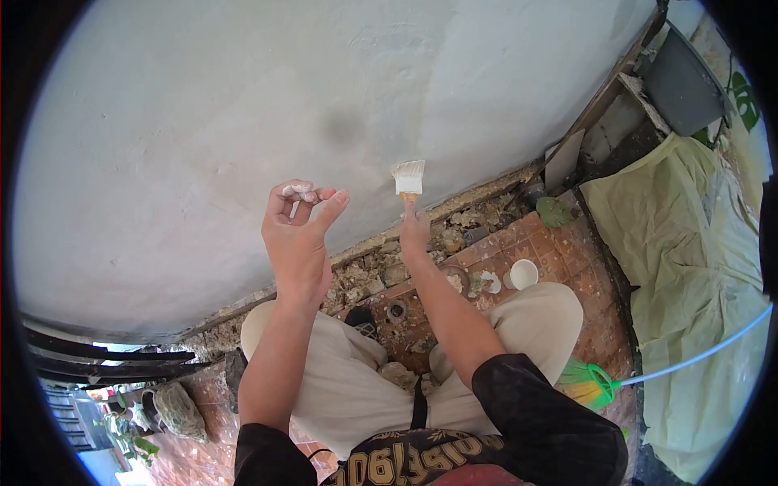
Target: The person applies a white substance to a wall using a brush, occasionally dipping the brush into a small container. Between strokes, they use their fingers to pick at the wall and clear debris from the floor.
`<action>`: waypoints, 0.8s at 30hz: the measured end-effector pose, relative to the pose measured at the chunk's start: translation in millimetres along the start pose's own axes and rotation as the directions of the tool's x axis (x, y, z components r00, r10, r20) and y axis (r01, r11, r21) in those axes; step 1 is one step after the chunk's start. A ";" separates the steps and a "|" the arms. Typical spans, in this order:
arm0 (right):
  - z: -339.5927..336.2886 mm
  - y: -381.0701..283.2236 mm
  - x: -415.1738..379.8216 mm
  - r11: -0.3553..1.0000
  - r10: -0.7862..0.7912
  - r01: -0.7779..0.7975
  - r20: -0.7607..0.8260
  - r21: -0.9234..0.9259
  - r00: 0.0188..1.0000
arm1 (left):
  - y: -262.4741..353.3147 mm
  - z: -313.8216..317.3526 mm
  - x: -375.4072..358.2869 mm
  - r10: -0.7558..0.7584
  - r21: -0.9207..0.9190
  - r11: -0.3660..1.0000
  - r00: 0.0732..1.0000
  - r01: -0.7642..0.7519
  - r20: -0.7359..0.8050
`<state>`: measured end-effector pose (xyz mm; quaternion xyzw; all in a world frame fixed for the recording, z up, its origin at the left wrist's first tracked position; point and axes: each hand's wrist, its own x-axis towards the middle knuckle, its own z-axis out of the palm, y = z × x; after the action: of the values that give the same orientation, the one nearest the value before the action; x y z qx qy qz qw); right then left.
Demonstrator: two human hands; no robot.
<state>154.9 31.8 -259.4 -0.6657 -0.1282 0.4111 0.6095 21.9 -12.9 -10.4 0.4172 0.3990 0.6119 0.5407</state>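
Note:
My right hand [414,232] grips the wooden handle of a wide paintbrush [408,178], its bristles coated white and pointing up at the lower part of the wall [227,162]. To the left, my left hand [298,231] is raised in front of the same wall with its fingers loosely bent and the thumb stretched out. White smears mark its fingertips, and no object shows in it. The wall is pale, with a damper-looking grey patch above the brush.
A white cup [523,274] stands on the tiled floor [527,239] by my right knee. Broken rubble [365,279] lines the wall's foot. On the right are a green broom [590,384], a yellowish sheet [681,243] and a grey bin [683,83]. Dark beams [105,364] lie at left.

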 end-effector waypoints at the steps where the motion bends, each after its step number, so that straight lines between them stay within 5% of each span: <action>1: 0.3 3.5 -1.1 0.992 -0.125 0.125 -0.046 -0.003 0.991 | -1.4 -1.0 0.3 0.013 0.001 1.000 1.000 -0.013 0.001; 2: 1.2 7.4 -2.7 0.969 -0.246 0.246 -0.089 -0.012 0.965 | -2.0 -2.1 0.5 0.027 0.002 1.000 1.000 -0.027 0.001; 6: 4.9 -6.9 -22.8 0.944 -0.306 0.318 -0.133 0.086 0.943 | -0.7 -4.1 2.8 0.035 -0.002 0.999 0.999 -0.035 -0.016; 8: 8.5 -28.5 -27.8 0.868 -0.448 0.427 0.029 0.254 0.894 | -0.2 -5.0 3.9 0.039 -0.012 0.999 0.999 -0.039 -0.024; 11: 25.4 -88.2 -38.1 0.816 -0.460 0.361 0.128 0.452 0.878 | 1.3 -4.0 3.7 0.031 -0.027 0.999 0.999 -0.032 -0.019; 15: 27.6 -149.0 -66.1 0.832 -0.514 0.424 0.208 0.358 0.832 | 9.1 -0.4 -0.1 -0.056 -0.047 0.997 0.998 0.055 -0.018; 18: 24.4 -135.5 -60.3 0.829 -0.421 0.212 0.327 0.518 0.846 | 5.8 -2.3 1.0 -0.010 -0.037 0.999 1.000 0.010 0.013; 20: 18.0 -99.6 -38.8 0.938 -0.226 0.092 0.386 0.335 0.894 | 6.2 -1.8 1.6 0.008 -0.060 0.998 1.000 -0.007 0.011; 21: 15.9 -70.9 -24.1 0.937 -0.227 0.092 0.386 0.338 0.894 | 6.6 -2.1 1.7 0.010 -0.058 0.998 1.000 -0.009 0.013; 23: 8.7 -19.2 -1.8 0.878 -0.462 0.447 0.058 0.174 0.885 | 6.0 -2.2 1.2 -0.023 -0.047 0.999 1.000 0.024 0.014; 24: 5.5 -21.0 -5.0 0.876 -0.464 0.448 0.052 0.179 0.884 | 5.8 -1.9 1.3 -0.021 -0.044 0.999 1.000 0.022 0.021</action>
<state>154.9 37.1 -237.7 -0.5451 -0.2762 0.2955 0.7343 18.1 -12.2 -5.4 0.4070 0.3842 0.6106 0.5603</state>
